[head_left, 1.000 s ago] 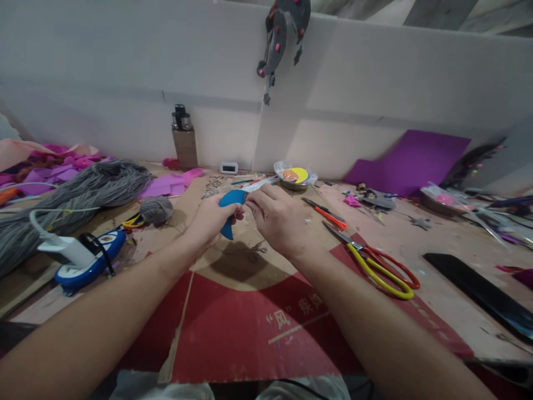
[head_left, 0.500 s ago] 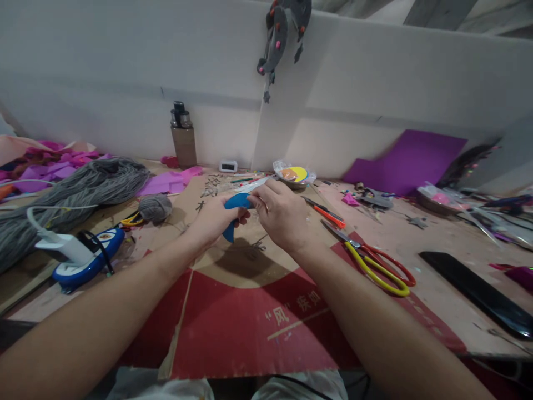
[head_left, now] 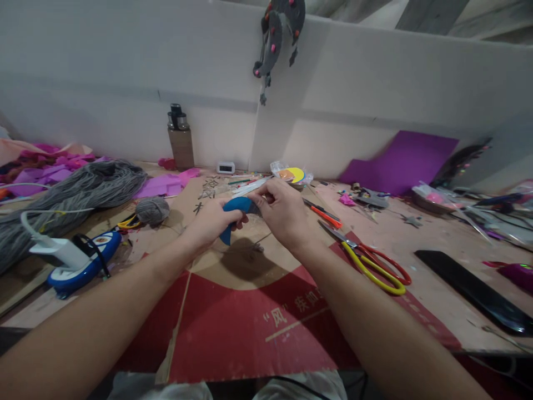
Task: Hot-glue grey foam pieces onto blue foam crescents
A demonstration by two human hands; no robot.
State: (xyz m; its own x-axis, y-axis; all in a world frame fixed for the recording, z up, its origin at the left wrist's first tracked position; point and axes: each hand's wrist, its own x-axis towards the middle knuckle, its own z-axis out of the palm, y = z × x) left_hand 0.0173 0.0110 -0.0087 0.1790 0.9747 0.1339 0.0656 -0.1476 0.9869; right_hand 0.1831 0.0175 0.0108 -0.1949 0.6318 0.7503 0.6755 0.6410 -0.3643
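A curved blue piece (head_left: pixel 237 204) is held between thumb and fingers of the left hand (head_left: pixel 214 222), and its gray upper end is pinched by the right hand (head_left: pixel 281 211). Both are held above brown-and-red cardboard (head_left: pixel 250 328). Gray yarn (head_left: pixel 152 211) is seen left of the hands; to their right, scissors with red and yellow handles (head_left: pixel 366 261) are laid open.

A curved blue crescent (head_left: pixel 235 205) is held up at twelve o'clock, one pointed tip hanging toward seven, the other end grey toward three.
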